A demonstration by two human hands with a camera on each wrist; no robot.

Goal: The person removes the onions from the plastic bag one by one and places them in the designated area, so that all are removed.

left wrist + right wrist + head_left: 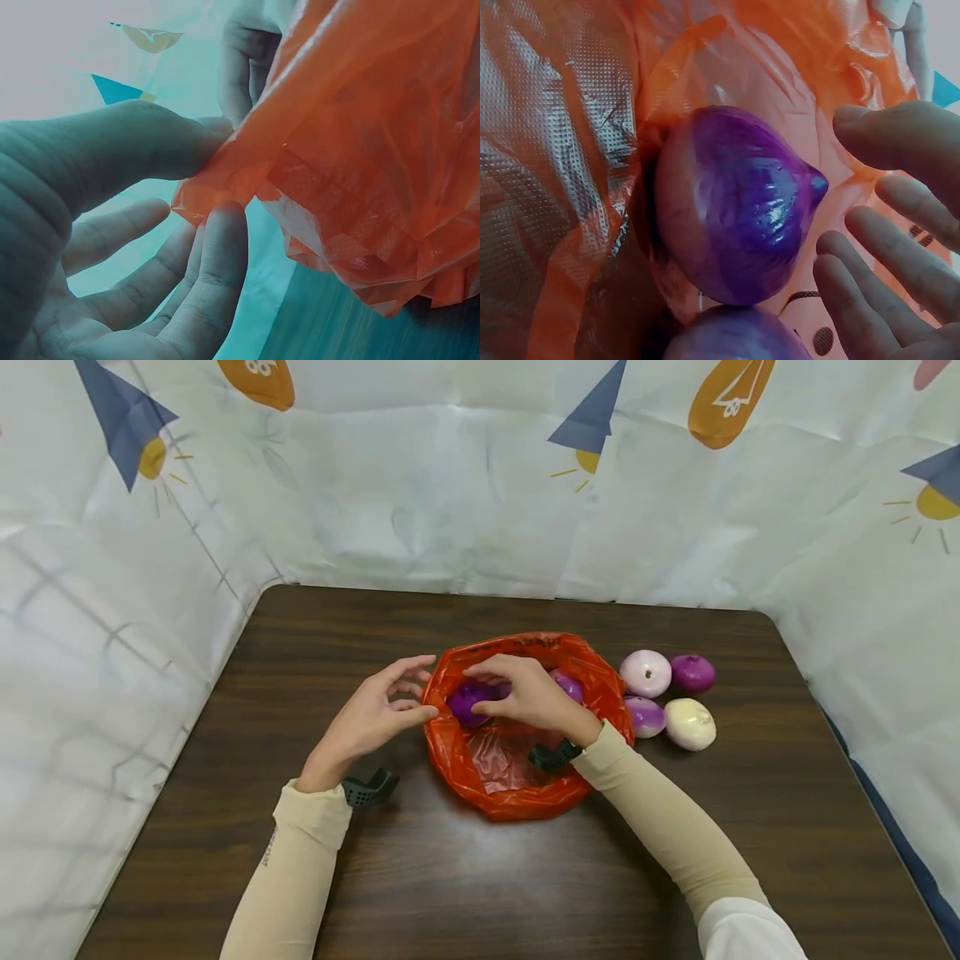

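Note:
A red plastic bag (517, 806) stands on the table with its mouth wide open and its rim turned outward. Purple onions (468, 703) lie inside, part hidden by my right hand. My left hand (375, 706) is at the bag's left rim, thumb and a finger either side of a fold of the plastic (247, 154). Inside the mouth reaches my right hand (525, 689), its fingers spread. In the right wrist view those fingertips (829, 244) stay a short gap from the pointed end of a purple onion (735, 206); a second onion (735, 337) sits below it.
To the right of the bag, close by it, are a white onion (645, 673), a dark purple onion (692, 673), a purple-and-white onion (645, 717) and a yellowish one (690, 724). A dark wood table (480, 877) bears everything, with patterned white sheeting (450, 485) behind.

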